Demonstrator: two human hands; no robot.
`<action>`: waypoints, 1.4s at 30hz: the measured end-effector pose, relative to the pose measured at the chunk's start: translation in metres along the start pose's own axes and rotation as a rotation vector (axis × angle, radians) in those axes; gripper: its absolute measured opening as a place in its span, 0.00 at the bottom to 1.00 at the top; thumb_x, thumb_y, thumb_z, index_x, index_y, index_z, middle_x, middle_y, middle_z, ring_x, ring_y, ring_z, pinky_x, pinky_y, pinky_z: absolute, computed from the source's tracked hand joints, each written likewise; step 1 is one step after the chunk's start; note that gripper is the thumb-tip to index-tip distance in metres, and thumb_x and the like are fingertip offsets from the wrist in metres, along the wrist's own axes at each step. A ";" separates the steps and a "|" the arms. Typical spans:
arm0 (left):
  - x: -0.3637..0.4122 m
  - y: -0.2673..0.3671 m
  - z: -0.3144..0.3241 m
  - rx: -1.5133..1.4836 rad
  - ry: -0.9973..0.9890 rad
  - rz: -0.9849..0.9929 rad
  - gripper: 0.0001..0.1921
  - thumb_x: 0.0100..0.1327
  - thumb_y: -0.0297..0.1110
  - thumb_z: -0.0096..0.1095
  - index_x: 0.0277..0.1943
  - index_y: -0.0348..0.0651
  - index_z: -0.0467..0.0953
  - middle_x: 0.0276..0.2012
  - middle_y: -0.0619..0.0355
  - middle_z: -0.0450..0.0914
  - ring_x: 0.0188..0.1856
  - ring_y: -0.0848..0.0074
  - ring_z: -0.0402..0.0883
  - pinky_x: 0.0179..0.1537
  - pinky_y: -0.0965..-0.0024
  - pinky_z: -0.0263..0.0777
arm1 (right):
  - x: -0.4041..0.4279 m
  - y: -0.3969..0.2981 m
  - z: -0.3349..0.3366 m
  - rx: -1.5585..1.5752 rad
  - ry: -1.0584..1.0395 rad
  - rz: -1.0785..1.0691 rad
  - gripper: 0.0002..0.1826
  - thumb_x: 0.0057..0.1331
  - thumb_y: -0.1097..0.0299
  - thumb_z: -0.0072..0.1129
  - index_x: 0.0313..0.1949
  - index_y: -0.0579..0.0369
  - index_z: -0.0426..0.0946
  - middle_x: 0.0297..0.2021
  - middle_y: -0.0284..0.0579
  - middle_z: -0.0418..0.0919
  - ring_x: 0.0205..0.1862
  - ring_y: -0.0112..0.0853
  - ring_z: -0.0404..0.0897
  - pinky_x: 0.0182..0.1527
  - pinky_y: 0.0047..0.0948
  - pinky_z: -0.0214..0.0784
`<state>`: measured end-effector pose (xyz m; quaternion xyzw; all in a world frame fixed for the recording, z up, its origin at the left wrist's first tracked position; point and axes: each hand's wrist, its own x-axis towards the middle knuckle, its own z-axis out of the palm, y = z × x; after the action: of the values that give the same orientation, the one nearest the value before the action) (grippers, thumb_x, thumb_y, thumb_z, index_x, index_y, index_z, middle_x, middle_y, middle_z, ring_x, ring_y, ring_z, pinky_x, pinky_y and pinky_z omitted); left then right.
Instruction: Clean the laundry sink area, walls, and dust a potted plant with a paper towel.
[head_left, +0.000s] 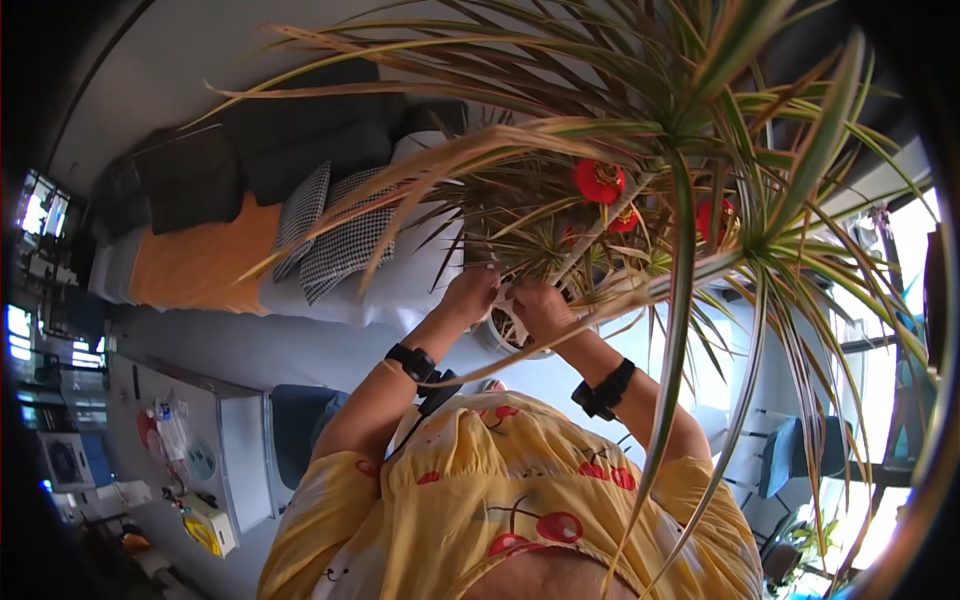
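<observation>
A tall potted dracaena (600, 225) with long striped leaves, many of them browned at the tips, rises before me. My left hand (474, 292) and my right hand (538, 307) are close together at its base, above a round pot (501, 341). Both have their fingers curled. Something small and pale shows between them, but whether either one grips it is too small to tell. Red lantern ornaments (599, 181) hang near the plant's stem (600, 221). Long leaves cross in front of my right forearm.
A sofa with grey-black cushions (191, 176), an orange cover (206, 255) and checked pillows (349, 232) stands on the left. Below it are a white table (251, 457) and a blue chair (300, 427). Another blue chair (780, 454) stands at right by bright windows.
</observation>
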<state>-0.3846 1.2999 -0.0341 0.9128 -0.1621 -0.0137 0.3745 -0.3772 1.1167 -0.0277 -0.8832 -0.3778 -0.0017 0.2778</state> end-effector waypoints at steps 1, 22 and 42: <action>-0.002 0.008 -0.015 0.005 0.016 -0.014 0.05 0.56 0.29 0.54 0.33 0.37 0.74 0.27 0.43 0.77 0.35 0.49 0.77 0.35 0.53 0.71 | 0.008 -0.013 -0.014 0.005 -0.007 -0.020 0.08 0.50 0.75 0.57 0.31 0.59 0.74 0.33 0.50 0.74 0.36 0.47 0.77 0.39 0.38 0.73; 0.027 0.021 -0.046 -0.020 0.486 -0.143 0.08 0.57 0.26 0.51 0.38 0.39 0.77 0.32 0.43 0.79 0.36 0.51 0.77 0.37 0.55 0.70 | 0.068 -0.029 -0.097 -0.150 0.461 -0.247 0.11 0.51 0.82 0.53 0.35 0.56 0.76 0.31 0.48 0.76 0.35 0.46 0.77 0.37 0.36 0.72; 0.077 0.015 -0.069 -0.241 0.637 -0.087 0.09 0.57 0.26 0.52 0.41 0.39 0.75 0.33 0.42 0.75 0.33 0.52 0.77 0.32 0.56 0.70 | 0.102 -0.022 -0.096 -0.044 0.529 -0.041 0.11 0.55 0.78 0.53 0.39 0.60 0.76 0.35 0.52 0.77 0.38 0.41 0.78 0.41 0.32 0.71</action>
<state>-0.3059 1.3134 0.0332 0.8265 0.0049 0.2367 0.5108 -0.2994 1.1499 0.0858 -0.8500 -0.3100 -0.2462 0.3476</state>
